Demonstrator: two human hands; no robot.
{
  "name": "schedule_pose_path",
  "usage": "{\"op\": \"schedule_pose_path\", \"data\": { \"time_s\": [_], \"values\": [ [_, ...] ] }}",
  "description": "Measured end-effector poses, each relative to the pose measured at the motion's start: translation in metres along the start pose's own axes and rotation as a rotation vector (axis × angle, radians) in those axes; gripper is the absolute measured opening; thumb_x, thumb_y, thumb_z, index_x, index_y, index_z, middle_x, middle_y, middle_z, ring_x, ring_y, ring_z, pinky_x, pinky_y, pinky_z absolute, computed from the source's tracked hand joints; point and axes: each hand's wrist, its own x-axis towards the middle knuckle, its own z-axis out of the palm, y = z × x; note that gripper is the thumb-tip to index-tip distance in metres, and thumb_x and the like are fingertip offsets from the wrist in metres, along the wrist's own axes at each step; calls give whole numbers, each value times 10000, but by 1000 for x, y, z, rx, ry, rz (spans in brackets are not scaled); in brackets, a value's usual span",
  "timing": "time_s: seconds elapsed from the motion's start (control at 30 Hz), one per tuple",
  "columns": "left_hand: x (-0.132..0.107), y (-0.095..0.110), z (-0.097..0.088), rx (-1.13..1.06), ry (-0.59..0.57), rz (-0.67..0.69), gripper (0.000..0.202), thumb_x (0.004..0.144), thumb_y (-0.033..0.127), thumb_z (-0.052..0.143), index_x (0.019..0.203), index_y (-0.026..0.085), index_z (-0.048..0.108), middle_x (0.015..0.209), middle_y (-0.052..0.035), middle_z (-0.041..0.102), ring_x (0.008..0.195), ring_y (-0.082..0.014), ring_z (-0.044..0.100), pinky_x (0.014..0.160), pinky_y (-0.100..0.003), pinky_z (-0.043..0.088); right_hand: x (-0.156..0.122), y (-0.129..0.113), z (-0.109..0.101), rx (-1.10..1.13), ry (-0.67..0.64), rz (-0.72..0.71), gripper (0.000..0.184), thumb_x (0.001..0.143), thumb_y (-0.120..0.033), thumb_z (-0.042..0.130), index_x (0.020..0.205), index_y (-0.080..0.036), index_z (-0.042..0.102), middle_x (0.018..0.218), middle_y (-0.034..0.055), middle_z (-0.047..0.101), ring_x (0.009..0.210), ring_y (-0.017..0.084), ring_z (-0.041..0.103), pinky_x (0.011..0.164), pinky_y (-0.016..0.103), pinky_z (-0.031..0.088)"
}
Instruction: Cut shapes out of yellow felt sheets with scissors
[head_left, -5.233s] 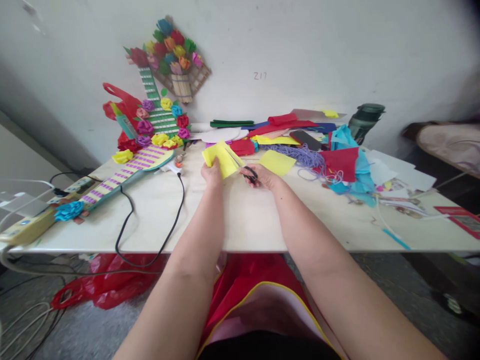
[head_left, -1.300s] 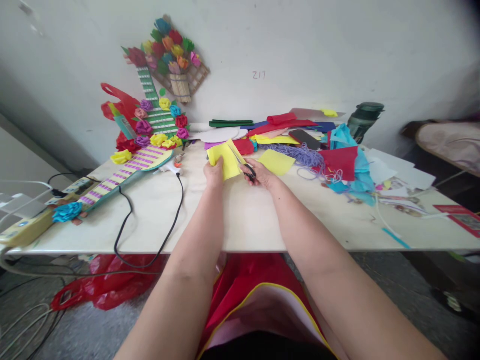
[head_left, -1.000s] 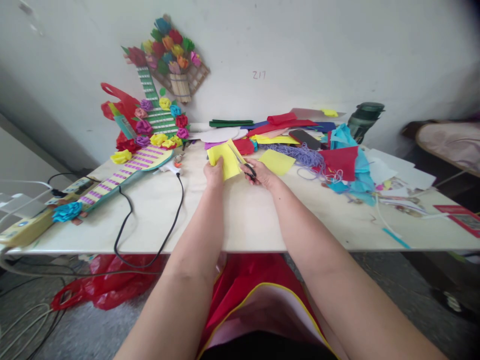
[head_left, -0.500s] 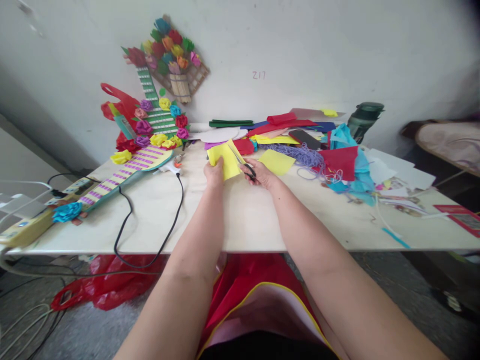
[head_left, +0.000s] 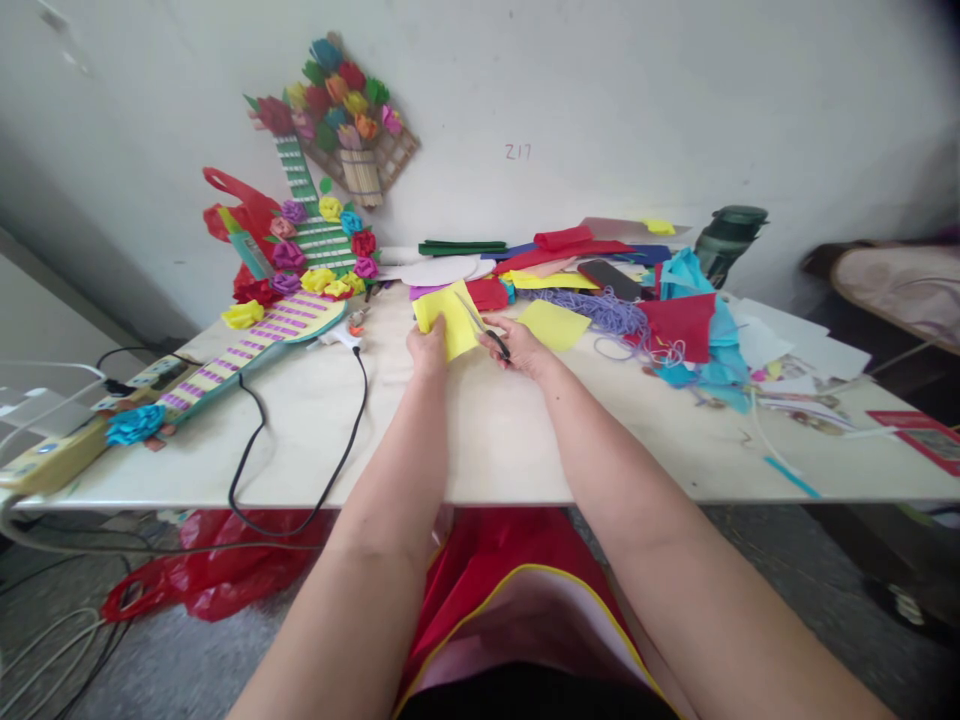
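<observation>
My left hand (head_left: pixel 427 342) is closed on a yellow sheet (head_left: pixel 454 318), thumb on top, holding it raised over the table. It could be paper or felt; I cannot tell which. In my right hand (head_left: pixel 517 345) is a pair of scissors (head_left: pixel 497 343) with dark handles. Their blades point up and left, lying at the sheet's right edge. Just right of my right hand, a second yellow piece (head_left: pixel 555 324) lies flat on the table.
Purple yarn (head_left: pixel 611 312), a dark phone (head_left: pixel 609 278) and coloured sheets crowd the table's back. A green bottle (head_left: pixel 727 243) stands at back right. To the left are a flower-trimmed craft piece (head_left: pixel 247 345), a glue gun (head_left: pixel 339 335) with its black cord, and a power strip (head_left: pixel 71 440).
The scissors have turned slightly in my right hand, and their blades look closer together at the yellow sheet's edge. My left hand has hardly moved.
</observation>
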Motion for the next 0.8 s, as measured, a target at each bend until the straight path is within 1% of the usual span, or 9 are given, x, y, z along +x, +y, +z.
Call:
{"op": "schedule_pose_path", "data": {
  "time_s": [0.1, 0.23, 0.4, 0.53, 0.8],
  "values": [
    [-2, 2, 0, -25, -6, -8, 169, 701, 247, 670, 811, 123, 634, 935, -140, 703, 867, -237, 680, 697, -292, 536, -1, 0, 1, 1, 4, 7, 597, 807, -256, 661, 1349, -155, 432, 449, -106, 467, 333, 53, 394, 338, 148, 308],
    [-3, 3, 0, -42, -22, -18, 170, 711, 236, 667, 826, 115, 633, 961, -146, 701, 849, -231, 683, 676, -282, 537, -3, -2, -1, -13, -7, 31, 649, 831, -337, 633, 1403, -189, 364, 462, -94, 500, 335, 59, 437, 318, 143, 265],
    [-4, 4, 1, -28, -67, -30, 180, 715, 244, 673, 841, 120, 643, 947, -132, 706, 831, -224, 686, 667, -275, 533, 2, 6, -7, -44, -44, -2, 674, 847, -429, 592, 1423, -192, 334, 491, -68, 555, 348, 73, 484, 309, 155, 228],
    [-7, 6, 1, -33, -115, -33, 177, 716, 236, 672, 850, 121, 651, 917, -120, 712, 816, -215, 688, 689, -276, 532, 5, 9, -9, -57, -50, -1, 679, 858, -448, 571, 1427, -175, 322, 490, -61, 565, 351, 78, 492, 315, 161, 232],
    [-11, 9, 0, -47, -126, -34, 175, 707, 229, 682, 832, 110, 652, 888, -130, 710, 808, -236, 688, 699, -312, 540, 6, 10, -9, -61, -27, -10, 690, 847, -468, 581, 1421, -176, 334, 487, -64, 561, 345, 77, 486, 317, 166, 240]
  ]
}}
